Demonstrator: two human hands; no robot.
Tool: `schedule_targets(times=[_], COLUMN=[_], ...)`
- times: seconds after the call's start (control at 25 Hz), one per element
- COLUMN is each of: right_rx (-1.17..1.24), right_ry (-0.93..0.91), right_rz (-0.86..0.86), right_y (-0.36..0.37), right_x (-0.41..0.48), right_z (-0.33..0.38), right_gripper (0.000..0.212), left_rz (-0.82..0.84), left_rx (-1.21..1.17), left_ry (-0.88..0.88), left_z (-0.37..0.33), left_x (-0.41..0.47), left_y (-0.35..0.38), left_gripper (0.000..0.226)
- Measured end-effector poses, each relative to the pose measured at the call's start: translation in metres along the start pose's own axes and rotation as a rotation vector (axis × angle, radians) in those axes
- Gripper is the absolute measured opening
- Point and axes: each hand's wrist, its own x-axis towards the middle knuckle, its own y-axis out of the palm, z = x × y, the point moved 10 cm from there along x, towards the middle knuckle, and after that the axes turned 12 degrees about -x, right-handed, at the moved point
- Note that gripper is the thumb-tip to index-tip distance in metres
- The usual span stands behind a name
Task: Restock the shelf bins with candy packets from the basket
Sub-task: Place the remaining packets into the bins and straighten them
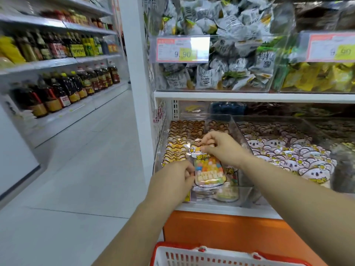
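Fingers [208,142] of right hand [224,148] pinch the candy packet [208,169] at its top edge; left hand [172,179] grips its left edge, fingers curled. The packet is between both hands, over the front of the clear bin [246,194]. Behind it are rows of standing packets [178,148]. The bin's right wall separates it from the koala packets [288,150]. Red-and-white basket [211,255] sits below the forearms.

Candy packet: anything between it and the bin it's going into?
Nothing visible. The left hand and right hand hold the candy packet right over the open-topped clear bin. Standing rows of packets fill the bin's back; the held packet is in front of them.
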Motion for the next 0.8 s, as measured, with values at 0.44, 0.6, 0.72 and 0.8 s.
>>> schedule_targets(times=[0.44,0.6,0.72,0.8], right_rx=[0.196,-0.071,-0.247,-0.275], right_ry=[0.135,0.096,0.087,0.072], right_rz=[-0.548,-0.479,-0.229,-0.199], right_y=[-0.102,-0.118,-0.069,-0.055], right_x=[-0.022,-0.031,-0.033,-0.035], right_z=[-0.017,-0.005,-0.007,-0.007], right_gripper=[0.02,0.015,0.02,0.023], left_rz=[-0.03,0.135,0.219,0.207], left_rx=[0.158,0.387,0.511,0.572], left_ry=[0.166,0.424,0.523,0.507], left_z=[-0.025,-0.044,-0.053,-0.057], left_x=[0.012,0.014,0.006,0.003], left_y=[0.02,0.055,0.07,0.071], left_gripper=[0.022,0.034,0.047,0.069])
